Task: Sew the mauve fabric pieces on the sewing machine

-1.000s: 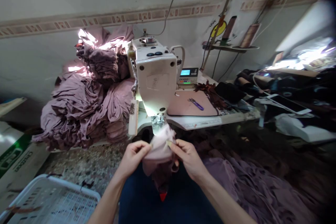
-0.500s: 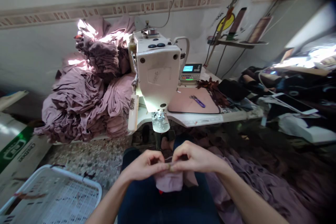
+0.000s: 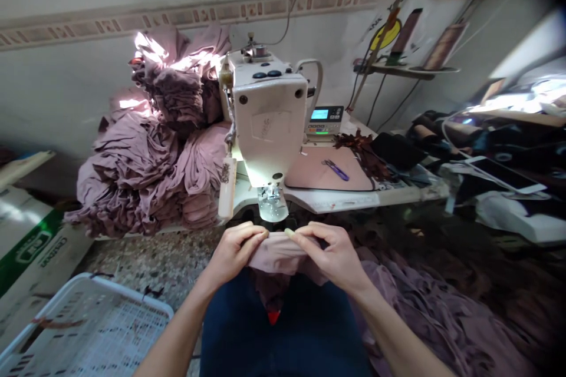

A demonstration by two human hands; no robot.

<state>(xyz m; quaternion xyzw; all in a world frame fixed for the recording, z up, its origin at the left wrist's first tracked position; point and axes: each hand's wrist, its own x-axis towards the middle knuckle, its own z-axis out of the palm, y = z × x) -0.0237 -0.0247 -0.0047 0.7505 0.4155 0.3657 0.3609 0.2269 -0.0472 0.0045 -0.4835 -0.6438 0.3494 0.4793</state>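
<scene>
A piece of mauve fabric [image 3: 278, 252] is stretched by its upper edge between my two hands, just below the sewing machine [image 3: 269, 123]. My left hand [image 3: 236, 250] pinches the left end of that edge between thumb and fingers. At the other end, my right hand [image 3: 331, 253] grips it the same way. Darker folds of the cloth hang under the edge over my lap, with a small red tip [image 3: 273, 317] at the bottom. The machine's lit needle area [image 3: 273, 203] is a short way beyond the fabric, apart from it.
Mauve garments [image 3: 132, 159] are piled left of the machine. Purple thread snips [image 3: 336, 169] lie on a pink mat [image 3: 309, 168]. A white basket [image 3: 110, 288] stands at lower left, more mauve cloth [image 3: 411, 300] at right. A phone [image 3: 506, 175] rests far right.
Both hands have risen toward the machine and moved apart, pulling the fabric edge straight. The darker folds and red tip below now show more.
</scene>
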